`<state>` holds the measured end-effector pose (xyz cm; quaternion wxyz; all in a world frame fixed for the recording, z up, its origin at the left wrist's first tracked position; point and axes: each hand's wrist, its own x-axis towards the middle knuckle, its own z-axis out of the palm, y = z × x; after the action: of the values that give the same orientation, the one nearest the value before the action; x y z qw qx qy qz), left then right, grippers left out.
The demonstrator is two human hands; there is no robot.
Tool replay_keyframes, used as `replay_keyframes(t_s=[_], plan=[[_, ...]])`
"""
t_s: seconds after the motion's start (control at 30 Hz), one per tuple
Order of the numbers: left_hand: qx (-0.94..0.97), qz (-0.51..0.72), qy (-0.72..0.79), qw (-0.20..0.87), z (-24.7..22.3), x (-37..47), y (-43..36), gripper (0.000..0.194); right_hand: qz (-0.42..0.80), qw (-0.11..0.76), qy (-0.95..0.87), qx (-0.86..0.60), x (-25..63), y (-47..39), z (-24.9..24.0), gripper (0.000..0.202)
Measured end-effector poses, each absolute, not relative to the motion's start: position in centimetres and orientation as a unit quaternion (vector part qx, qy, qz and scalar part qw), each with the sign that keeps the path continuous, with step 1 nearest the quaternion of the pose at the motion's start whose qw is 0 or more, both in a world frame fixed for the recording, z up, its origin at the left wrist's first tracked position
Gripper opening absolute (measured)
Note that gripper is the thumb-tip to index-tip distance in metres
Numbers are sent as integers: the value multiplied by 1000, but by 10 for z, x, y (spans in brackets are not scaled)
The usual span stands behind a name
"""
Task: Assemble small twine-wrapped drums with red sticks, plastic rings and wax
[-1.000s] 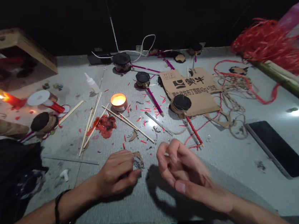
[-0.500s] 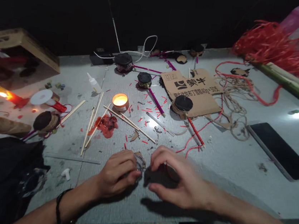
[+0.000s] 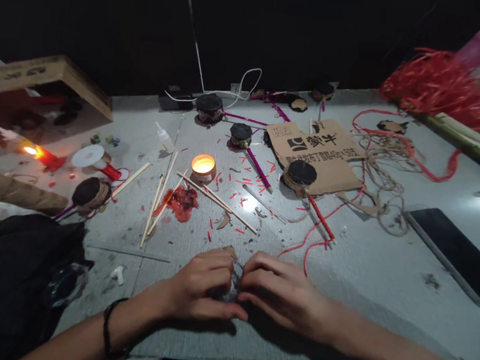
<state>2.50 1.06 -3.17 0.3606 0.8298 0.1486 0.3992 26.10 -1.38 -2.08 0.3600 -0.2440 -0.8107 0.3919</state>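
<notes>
At the near edge of the table my left hand (image 3: 206, 283) is closed around a small greyish piece with a cardboard edge (image 3: 230, 252); most of it is hidden by the fingers. My right hand (image 3: 283, 292) meets it from the other side, its curled fingertips pressed against the same piece. A red string (image 3: 307, 254) runs to the back of my right hand. Beyond lie small black-topped rattle drums: one with a red stick (image 3: 322, 219), one with a purple stick (image 3: 258, 169).
A lit candle in a tin (image 3: 204, 167) and a burning red candle (image 3: 47, 158) stand left of the middle. Wooden sticks (image 3: 216, 197), red wax (image 3: 183, 203), printed cardboard (image 3: 331, 176), a glue bottle (image 3: 164, 138), a phone (image 3: 459, 251) and tangled twine (image 3: 389, 180) lie around.
My right hand has closed from a wide curve and come in against my left hand and the small piece. The whole view has shifted slightly, so things sit further right and lower.
</notes>
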Motion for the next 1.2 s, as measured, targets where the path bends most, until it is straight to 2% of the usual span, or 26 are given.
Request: replay_keyframes(t_s=[0.3, 0.5, 0.7, 0.8, 0.97, 1.2], plan=[[813, 399, 157, 394, -36, 26, 9, 40, 427, 332, -771, -336, 260, -19, -25, 14], [803, 410, 169, 398, -41, 24, 9, 46, 409, 262, -821, -299, 264, -14, -17, 13], [808, 401, 159, 401, -41, 26, 8, 48, 363, 264, -845, -291, 265, -17, -27, 8], [816, 401, 154, 387, -40, 26, 8, 45, 386, 290, -820, -306, 264, -19, -29, 10], [831, 424, 139, 332, -34, 25, 6, 41, 443, 393, -727, -347, 261, -17, -17, 16], [871, 441, 138, 165, -15, 23, 3, 40, 561, 468, -569, -378, 255, -13, -7, 11]])
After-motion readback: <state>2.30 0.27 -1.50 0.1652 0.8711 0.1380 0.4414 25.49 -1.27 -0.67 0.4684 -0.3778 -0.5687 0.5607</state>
